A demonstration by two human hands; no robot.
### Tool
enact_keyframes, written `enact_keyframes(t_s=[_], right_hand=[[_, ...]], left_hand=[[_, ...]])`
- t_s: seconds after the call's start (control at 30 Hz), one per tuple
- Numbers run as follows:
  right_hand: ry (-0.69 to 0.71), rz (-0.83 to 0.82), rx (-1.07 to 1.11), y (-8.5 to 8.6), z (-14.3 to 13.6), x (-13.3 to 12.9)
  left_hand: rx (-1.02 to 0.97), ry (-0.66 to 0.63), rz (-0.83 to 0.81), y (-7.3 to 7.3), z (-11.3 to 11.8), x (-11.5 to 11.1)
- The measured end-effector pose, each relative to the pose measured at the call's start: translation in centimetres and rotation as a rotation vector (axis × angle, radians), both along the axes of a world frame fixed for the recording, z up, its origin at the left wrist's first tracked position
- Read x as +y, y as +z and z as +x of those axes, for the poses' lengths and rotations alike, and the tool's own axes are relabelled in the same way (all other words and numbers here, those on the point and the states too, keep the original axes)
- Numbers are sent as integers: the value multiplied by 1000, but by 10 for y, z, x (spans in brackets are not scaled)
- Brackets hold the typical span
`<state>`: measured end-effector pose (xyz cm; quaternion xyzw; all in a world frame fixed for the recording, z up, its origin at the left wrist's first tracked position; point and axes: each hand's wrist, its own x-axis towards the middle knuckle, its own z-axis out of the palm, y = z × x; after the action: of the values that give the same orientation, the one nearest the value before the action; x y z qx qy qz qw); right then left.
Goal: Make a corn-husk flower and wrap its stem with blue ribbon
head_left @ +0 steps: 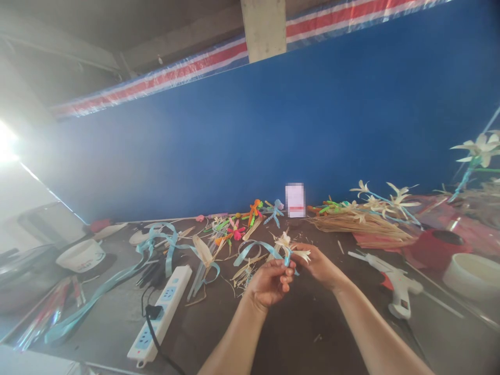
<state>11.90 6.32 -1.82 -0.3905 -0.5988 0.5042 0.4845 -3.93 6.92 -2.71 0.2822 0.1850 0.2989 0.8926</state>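
Over the middle of the dark table, my left hand (pixel 272 283) is closed on the light blue ribbon at the base of a pale dried-husk flower (pixel 284 241). Close beside it, my right hand (pixel 317 264) has its fingers pressed together at the flower's right side, by a white petal piece (pixel 302 255). A loop of light blue ribbon (pixel 255 246) curves out to the left of the flower. The far fingers of my right hand are partly hidden behind the flower.
A white power strip (pixel 177 286) with a black plug lies left. A glue gun (pixel 398 286) and white bowl (pixel 474 273) stand right. Dried husks (pixel 359 224) and colourful flowers (pixel 236 229) lie along the blue partition (pixel 234 130). Another bowl (pixel 81 256) sits far left.
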Motion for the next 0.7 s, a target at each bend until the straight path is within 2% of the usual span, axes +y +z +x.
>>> enact_keyframes(t_s=[0.27,0.53,0.7], right_hand=[[32,-94,6,1,2,-2],[-55,-127,85,-6,4,1],[-137,-169,144,-13,-8,4]], left_hand=[[205,223,79,-6,4,3],[335,359,148,-7,12,3],[399,520,257,-8,18,1]])
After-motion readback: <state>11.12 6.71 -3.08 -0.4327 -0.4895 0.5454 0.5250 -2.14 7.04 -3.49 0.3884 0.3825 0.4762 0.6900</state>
